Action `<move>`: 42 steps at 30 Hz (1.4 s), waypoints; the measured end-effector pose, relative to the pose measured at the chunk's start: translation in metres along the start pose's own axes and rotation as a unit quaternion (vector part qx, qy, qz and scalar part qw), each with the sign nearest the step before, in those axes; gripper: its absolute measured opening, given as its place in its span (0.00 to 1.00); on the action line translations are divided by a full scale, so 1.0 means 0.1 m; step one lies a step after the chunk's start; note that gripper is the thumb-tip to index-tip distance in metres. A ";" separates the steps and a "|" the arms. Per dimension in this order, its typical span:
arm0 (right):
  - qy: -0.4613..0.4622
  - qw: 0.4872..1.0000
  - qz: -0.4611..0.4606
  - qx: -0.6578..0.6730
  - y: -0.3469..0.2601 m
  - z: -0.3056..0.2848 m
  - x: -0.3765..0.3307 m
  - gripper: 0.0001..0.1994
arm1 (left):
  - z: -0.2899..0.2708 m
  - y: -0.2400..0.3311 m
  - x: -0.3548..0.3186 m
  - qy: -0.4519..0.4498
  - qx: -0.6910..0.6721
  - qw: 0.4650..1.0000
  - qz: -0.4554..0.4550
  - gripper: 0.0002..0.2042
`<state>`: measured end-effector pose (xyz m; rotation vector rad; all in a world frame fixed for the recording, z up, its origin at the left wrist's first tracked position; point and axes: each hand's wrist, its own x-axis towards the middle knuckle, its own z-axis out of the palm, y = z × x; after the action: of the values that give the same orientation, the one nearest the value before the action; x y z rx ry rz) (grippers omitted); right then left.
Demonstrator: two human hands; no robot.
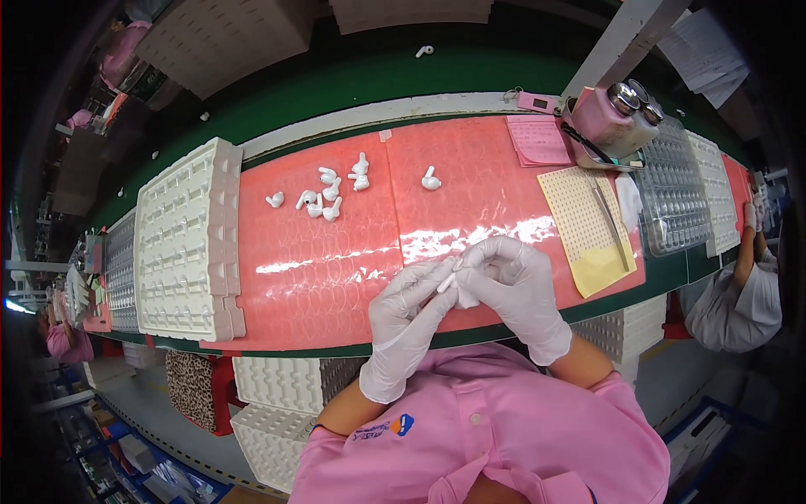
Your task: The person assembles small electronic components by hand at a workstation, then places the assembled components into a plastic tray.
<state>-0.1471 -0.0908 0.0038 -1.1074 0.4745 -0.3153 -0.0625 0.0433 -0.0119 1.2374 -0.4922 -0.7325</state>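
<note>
Both my hands wear thin white gloves and meet at the near edge of the red mat (336, 277). Pinched in my left hand (403, 315) is a white earbud, its stem (446, 284) showing between the fingertips. My right hand (519, 290) is closed on a crumpled white cloth (467, 297) pressed close to the earbud; the fingers partly hide both. Farther off on the mat lies a loose cluster of several white earbuds (332, 189). One more earbud (431, 179) sits apart, to the right of that cluster.
A white moulded tray stack (180, 244) stands at the left. On the right are a yellow sticker sheet (575, 214) with tweezers (611, 223), a pink notepad (537, 140), pump-top bottles (617, 118) and clear trays (680, 193). Beyond a pale rail, an earbud (425, 51) rests on the green belt.
</note>
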 end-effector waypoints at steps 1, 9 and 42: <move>0.027 0.999 -0.013 -0.015 -0.03 0.01 0.02 0.03 | 0.00 0.00 0.00 0.004 -0.011 1.000 -0.013 0.18; -0.017 0.890 -0.286 -0.355 -0.06 0.05 0.02 0.04 | -0.03 -0.07 0.01 0.002 0.054 0.999 0.002 0.18; -0.009 0.980 -0.095 -0.176 0.07 -0.07 -0.03 0.07 | -0.03 -0.06 -0.01 0.015 -0.074 0.997 -0.026 0.15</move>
<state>-0.1529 -0.0920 -0.0044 -1.5043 0.4182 -0.3972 -0.0624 0.0455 -0.0189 1.1242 -0.3750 -0.7797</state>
